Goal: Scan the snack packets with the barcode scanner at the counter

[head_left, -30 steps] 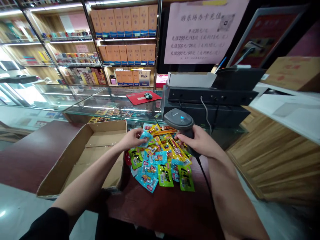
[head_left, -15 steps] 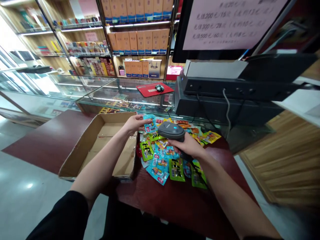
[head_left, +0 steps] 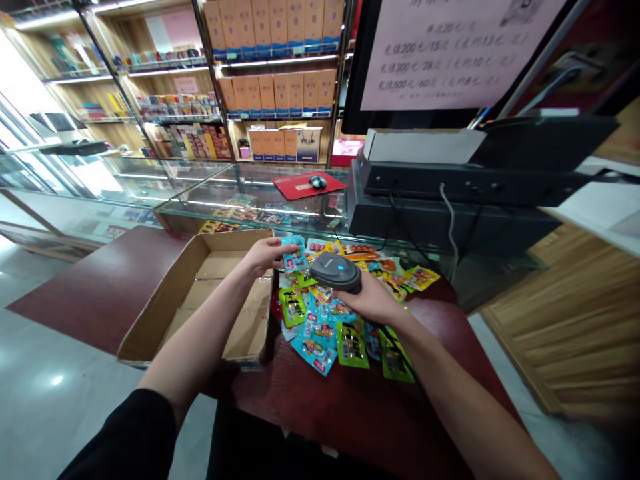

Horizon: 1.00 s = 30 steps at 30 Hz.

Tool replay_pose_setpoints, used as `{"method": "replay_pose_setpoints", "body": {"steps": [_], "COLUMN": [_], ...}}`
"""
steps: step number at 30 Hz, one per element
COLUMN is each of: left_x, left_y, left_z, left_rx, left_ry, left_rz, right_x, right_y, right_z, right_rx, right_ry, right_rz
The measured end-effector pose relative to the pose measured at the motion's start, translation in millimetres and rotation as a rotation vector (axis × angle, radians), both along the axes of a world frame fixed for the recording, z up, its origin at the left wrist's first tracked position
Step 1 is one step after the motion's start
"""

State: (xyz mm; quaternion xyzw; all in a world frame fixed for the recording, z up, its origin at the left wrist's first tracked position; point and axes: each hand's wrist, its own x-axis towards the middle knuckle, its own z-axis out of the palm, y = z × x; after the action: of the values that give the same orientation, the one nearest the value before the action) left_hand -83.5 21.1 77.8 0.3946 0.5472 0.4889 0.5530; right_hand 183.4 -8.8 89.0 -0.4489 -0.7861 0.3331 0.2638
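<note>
My left hand (head_left: 266,256) pinches a small blue snack packet (head_left: 294,253) by its left side, above the right rim of a shallow cardboard box (head_left: 187,293). A dark grey barcode scanner (head_left: 334,270) is in my right hand (head_left: 374,297), its head turned toward the blue packet and a little apart from it. Below and around the scanner lies a pile of snack packets: blue ones (head_left: 316,348), green ones (head_left: 353,345) and a yellow one (head_left: 421,277) at the right. The scanner's handle is mostly hidden by my fingers.
The box and packets rest on a dark red table (head_left: 310,413). Behind it is a glass counter (head_left: 250,193) with a red mouse pad (head_left: 295,187) and a mouse (head_left: 317,181). A monitor and a black machine (head_left: 415,213) with cables stand at the right.
The scanner in my right hand has shifted slightly left, toward the blue packet. My left hand, still gripping that packet, has moved a little left. The view has tilted slightly up.
</note>
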Motion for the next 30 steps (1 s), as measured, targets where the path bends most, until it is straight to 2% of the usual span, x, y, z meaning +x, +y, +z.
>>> {"method": "replay_pose_setpoints", "body": {"steps": [7,17,25,30], "left_x": [0,1,1,-2], "left_y": [0,1,0,-5], "left_z": [-1.6,-0.4,0.4,19.8], "left_rx": [-0.015,-0.003,0.009,0.057], "left_ry": [0.027,0.040,0.024,0.010], "left_rz": [-0.004,0.014,0.000,0.028], "right_x": [2,1,8,19], "right_y": [3,8,6,9], "right_z": [-5.4,-18.7,-9.4,2.4], "right_rx": [0.028,0.001,0.006,-0.062], "right_ry": [-0.013,-0.005,-0.012,0.001], "right_rz": [0.015,0.114,0.054,0.083]}}
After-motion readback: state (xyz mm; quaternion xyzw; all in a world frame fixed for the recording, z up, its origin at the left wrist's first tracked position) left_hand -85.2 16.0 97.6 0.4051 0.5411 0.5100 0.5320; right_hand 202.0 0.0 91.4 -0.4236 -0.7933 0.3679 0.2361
